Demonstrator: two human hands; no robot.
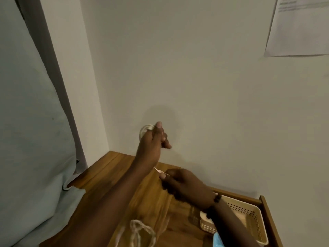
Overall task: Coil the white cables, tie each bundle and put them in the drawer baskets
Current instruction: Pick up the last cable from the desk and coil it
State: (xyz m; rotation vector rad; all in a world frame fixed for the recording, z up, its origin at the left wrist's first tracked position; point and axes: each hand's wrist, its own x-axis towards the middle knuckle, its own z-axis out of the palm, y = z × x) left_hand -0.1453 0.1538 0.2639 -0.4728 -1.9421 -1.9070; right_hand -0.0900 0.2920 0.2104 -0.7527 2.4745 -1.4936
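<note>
My left hand (153,139) is raised in front of the wall and grips a small coil of white cable (145,130) looped round its fingers. A thin strand of that cable (157,169) runs down to my right hand (179,182), which pinches it between thumb and fingertips over the wooden top. More loose white cable (140,230) lies in blurred loops on the wood near the bottom edge. A cream perforated basket (249,216) sits in the open drawer at the lower right, partly hidden by my right forearm.
The wooden cabinet top (110,175) meets a plain wall at the back. A pale blue-grey fabric (26,122) hangs along the left side. A blue basket corner (218,240) shows by the cream basket. A paper sheet (299,27) is stuck on the wall, upper right.
</note>
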